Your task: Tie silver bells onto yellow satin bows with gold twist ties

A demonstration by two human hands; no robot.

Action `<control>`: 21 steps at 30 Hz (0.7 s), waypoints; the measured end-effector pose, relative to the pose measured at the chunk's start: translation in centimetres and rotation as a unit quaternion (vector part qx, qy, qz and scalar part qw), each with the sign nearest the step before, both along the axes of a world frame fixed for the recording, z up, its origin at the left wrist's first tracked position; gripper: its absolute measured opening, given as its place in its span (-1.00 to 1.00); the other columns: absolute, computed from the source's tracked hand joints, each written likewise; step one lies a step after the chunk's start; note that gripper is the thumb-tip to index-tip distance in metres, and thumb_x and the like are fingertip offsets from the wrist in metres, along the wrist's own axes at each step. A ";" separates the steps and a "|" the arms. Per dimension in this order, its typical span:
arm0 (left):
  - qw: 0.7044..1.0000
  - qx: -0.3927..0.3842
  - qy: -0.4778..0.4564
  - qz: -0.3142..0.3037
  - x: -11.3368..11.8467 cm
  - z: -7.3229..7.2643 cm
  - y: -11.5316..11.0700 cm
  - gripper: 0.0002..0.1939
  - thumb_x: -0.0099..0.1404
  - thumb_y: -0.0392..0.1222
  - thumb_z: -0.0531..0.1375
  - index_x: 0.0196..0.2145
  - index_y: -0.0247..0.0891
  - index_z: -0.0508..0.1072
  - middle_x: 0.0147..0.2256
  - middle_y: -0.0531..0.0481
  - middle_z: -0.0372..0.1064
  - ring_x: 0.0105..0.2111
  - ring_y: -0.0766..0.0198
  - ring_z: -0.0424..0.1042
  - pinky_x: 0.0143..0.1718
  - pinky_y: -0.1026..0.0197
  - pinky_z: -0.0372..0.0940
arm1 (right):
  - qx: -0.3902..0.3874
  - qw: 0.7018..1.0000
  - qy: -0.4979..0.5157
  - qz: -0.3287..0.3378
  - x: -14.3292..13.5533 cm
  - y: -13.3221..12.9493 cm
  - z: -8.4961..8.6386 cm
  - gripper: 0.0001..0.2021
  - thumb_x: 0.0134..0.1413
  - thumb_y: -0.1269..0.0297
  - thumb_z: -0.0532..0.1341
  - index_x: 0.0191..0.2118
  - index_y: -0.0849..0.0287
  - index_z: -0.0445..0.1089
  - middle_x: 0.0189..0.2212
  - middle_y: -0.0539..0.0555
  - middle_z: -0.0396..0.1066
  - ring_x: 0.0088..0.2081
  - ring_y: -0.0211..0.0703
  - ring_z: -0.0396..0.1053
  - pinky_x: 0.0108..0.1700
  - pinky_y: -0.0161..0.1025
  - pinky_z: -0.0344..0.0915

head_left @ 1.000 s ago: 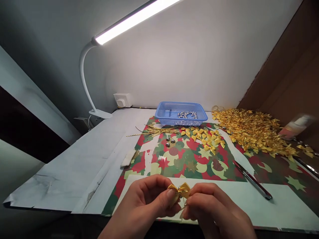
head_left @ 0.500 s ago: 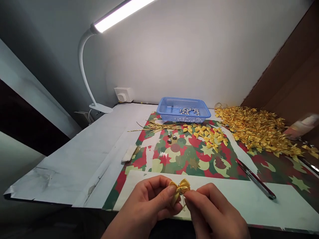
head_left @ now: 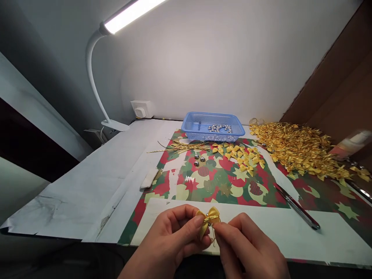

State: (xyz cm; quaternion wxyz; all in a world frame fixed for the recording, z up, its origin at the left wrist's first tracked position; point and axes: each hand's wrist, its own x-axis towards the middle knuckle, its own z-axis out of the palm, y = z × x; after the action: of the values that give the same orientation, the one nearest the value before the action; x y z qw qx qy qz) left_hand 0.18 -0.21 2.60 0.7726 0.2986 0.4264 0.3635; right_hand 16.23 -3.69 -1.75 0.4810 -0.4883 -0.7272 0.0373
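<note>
Lamp (head_left: 88, 62), lit, with a bent white neck, stands to our left. Next along, we see a white plug (head_left: 140, 112) in a box on the wall. The table (head_left: 66, 193) is covered in white paper here, and a flat white block (head_left: 149, 179) lies at the left edge of a red and green sheet (head_left: 215, 186). Our left hand (head_left: 171, 234) is at the table's front, thumb and finger pinched on the left side of a yellow bow (head_left: 214, 214). Farther back lie loose gold wires (head_left: 186, 147) and, nearer to us, three bells (head_left: 202, 159). The bow is between our two hands, above a pale strip (head_left: 279, 221) of paper, with a thin wire (head_left: 214, 237) across its middle, one end hanging down. Behind, a blue basket (head_left: 194, 135) holds more bells; to its front and right lie small bows (head_left: 241, 153). Our right hand (head_left: 250, 242) has its fingertips narrowed on the wire, against the bow's right side. Farther right we have a slim tool (head_left: 305, 217) lying aslant, then a big heap of bows (head_left: 299, 149) and a blurred bottle (head_left: 348, 145).
</note>
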 end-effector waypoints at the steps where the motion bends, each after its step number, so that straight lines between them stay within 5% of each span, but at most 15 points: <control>1: 1.000 0.001 -0.002 0.001 0.0 0.0 0.0 -0.83 0.26 -0.17 0.34 -0.43 -0.31 0.54 -0.39 -0.02 0.51 -0.39 0.33 0.42 -0.22 0.26 0.42 | 0.002 1.000 0.000 0.000 0.0 0.0 0.0 -0.83 0.17 0.55 0.15 -0.25 0.14 0.42 -0.54 -0.04 0.18 -0.60 -0.34 0.17 -0.59 -0.41 0.11; 21: 0.999 -0.033 -0.033 -0.008 0.1 -0.2 -0.1 -0.87 0.29 -0.25 0.31 -0.41 -0.33 0.52 -0.44 -0.01 0.47 -0.42 0.34 0.39 -0.23 0.24 0.41 | 0.000 0.999 0.045 -0.019 -1.0 0.0 -0.9 -0.86 0.24 0.47 0.11 -0.20 0.12 0.37 -0.53 -0.07 0.14 -0.61 -0.33 0.18 -0.58 -0.39 0.10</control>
State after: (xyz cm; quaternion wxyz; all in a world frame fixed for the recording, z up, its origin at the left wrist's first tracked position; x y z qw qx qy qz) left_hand 0.27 -0.35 2.38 0.7985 0.2644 0.4097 0.3530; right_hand 15.25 -3.68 -2.70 0.5136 -0.5000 -0.6955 0.0500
